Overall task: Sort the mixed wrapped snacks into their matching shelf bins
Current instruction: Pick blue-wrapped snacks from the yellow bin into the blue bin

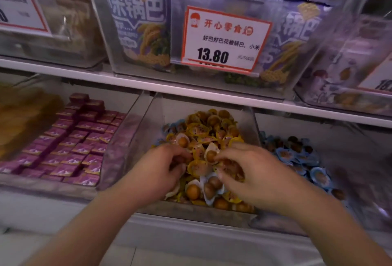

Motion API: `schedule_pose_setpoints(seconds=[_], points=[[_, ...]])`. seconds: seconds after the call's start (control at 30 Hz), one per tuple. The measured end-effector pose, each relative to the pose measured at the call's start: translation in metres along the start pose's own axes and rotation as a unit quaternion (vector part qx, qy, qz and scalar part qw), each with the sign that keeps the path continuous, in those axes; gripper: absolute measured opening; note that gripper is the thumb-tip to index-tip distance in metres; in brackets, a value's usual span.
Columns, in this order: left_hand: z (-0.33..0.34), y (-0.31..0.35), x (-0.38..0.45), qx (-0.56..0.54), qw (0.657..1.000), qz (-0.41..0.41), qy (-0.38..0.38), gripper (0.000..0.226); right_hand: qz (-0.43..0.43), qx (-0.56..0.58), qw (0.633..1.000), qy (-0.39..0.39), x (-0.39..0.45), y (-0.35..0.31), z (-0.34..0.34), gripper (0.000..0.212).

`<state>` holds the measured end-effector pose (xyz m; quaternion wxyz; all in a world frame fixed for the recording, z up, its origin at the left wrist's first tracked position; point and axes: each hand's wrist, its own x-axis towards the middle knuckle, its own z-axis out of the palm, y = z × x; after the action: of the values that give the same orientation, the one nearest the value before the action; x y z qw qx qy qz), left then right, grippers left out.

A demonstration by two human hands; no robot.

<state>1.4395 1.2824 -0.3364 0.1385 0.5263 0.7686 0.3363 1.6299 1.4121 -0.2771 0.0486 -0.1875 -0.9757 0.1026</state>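
— What are the hands holding?
— Both dig in the middle bin. The right hand pinches a brown wrapped snack; the left hand curls round several snacks.

Above your grips, the price card reads "开心零食" and "13.80"; the purple bags read "小米锅巴".
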Motion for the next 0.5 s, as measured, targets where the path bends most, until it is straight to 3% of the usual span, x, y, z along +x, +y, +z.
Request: schedule_pose_setpoints(seconds=[0.13,0.23,0.3,0.43,0.5], points=[[-0.005,0.005,0.0,-0.139,0.985,-0.074,0.069,0.021,-0.012,-0.087,0.995,-0.05,0.001,-0.014,0.02,0.066],[-0.009,0.014,0.0,-0.347,0.917,-0.177,0.081,0.025,-0.015,-0.053,0.998,-0.043,0.005,-0.021,0.031,0.062],[-0.008,0.019,-0.001,-0.403,0.886,-0.222,0.055,0.024,-0.024,-0.034,0.998,-0.038,0.009,-0.024,0.035,0.051],[0.002,0.016,-0.005,-0.205,0.971,-0.122,-0.005,0.017,-0.013,-0.004,1.0,-0.013,0.014,-0.024,0.031,0.034],[0.005,0.014,-0.004,-0.173,0.978,-0.111,-0.026,0.023,0.017,0.012,1.0,0.01,0.015,-0.02,0.028,0.031]])
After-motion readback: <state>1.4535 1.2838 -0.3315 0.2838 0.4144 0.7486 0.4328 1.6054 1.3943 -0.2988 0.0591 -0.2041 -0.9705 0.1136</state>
